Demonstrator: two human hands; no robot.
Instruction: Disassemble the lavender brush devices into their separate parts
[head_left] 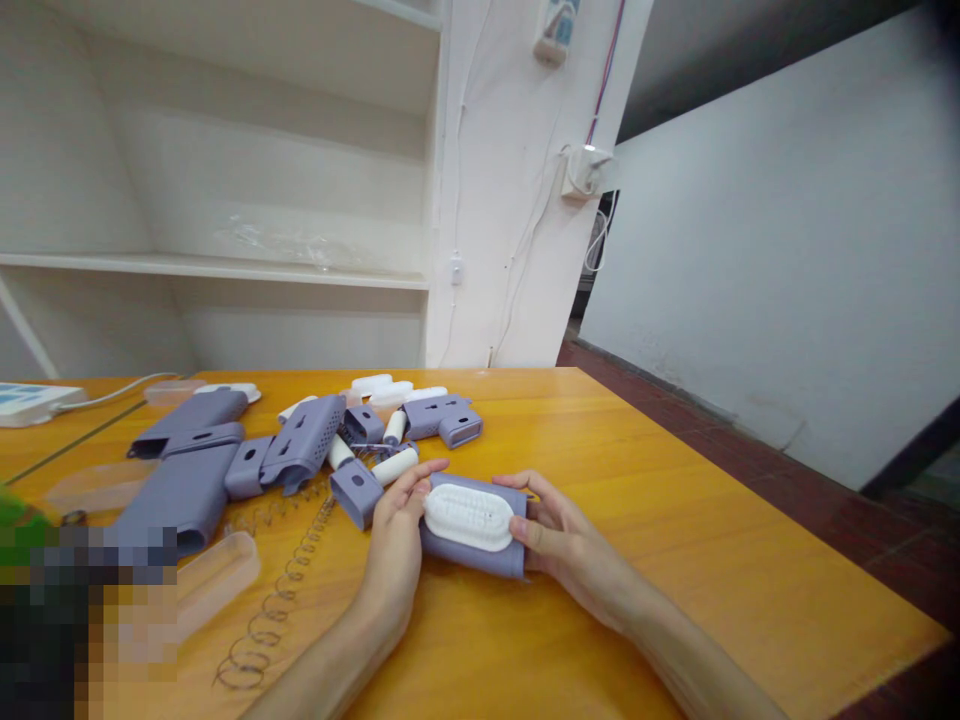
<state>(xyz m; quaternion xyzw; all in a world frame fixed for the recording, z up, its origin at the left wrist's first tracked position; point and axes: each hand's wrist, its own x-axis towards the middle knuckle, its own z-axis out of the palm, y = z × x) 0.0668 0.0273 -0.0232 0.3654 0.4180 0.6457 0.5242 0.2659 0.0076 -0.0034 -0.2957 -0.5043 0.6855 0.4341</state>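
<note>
left hand (397, 530), right hand (568, 538), purple casing (471, 558) between

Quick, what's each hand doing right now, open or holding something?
Left hand: closed, holding the left end of the purple casing.
Right hand: closed, holding its right end, thumb at the white oval piece.

The table (675, 450) has a yellow-brown wooden top. To the left of the left hand (397, 540), a long wire spring (281, 605) lies on it, and a clear tray (214, 585) is farther to the left. Just beside this hand there is a small lavender box (356, 493). Ahead and to the left are lavender casings (304, 440); farther ahead, white oval pieces (373, 384).
</note>
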